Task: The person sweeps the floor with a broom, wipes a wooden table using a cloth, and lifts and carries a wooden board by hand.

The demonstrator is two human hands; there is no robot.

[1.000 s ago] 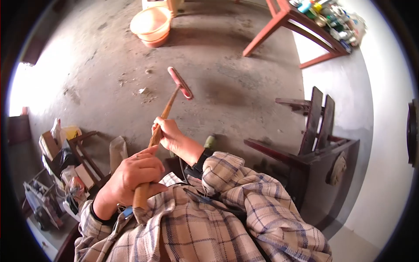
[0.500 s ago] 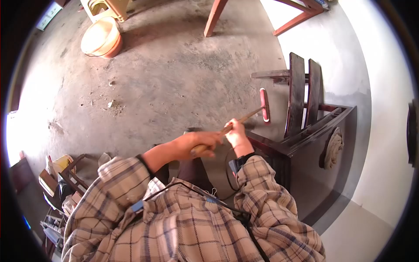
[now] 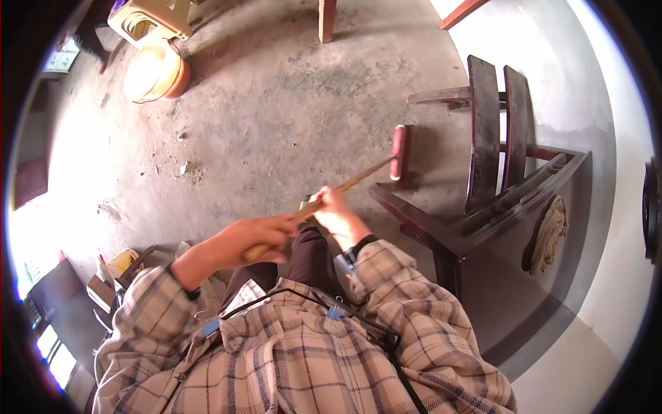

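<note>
Both my hands grip the wooden handle [image 3: 358, 179] of a broom. My left hand [image 3: 258, 236] closes on the near end of the handle, close to my body. My right hand [image 3: 332, 207] holds it farther along. The red broom head [image 3: 398, 152] rests on the concrete floor [image 3: 276, 117] beside a dark wooden chair [image 3: 496, 200]. My plaid sleeves fill the lower part of the view.
An orange basin [image 3: 153, 72] and a pale plastic stool [image 3: 150, 17] stand at the far left. Small bits of debris [image 3: 181, 168] lie on the floor. A red table leg [image 3: 326, 19] is at the top. Clutter of boxes [image 3: 114, 272] sits at the left. A white wall is on the right.
The broom head swung from the open floor on the left to the right, beside the dark chair. My view turned right with it; both hands kept their grip.
</note>
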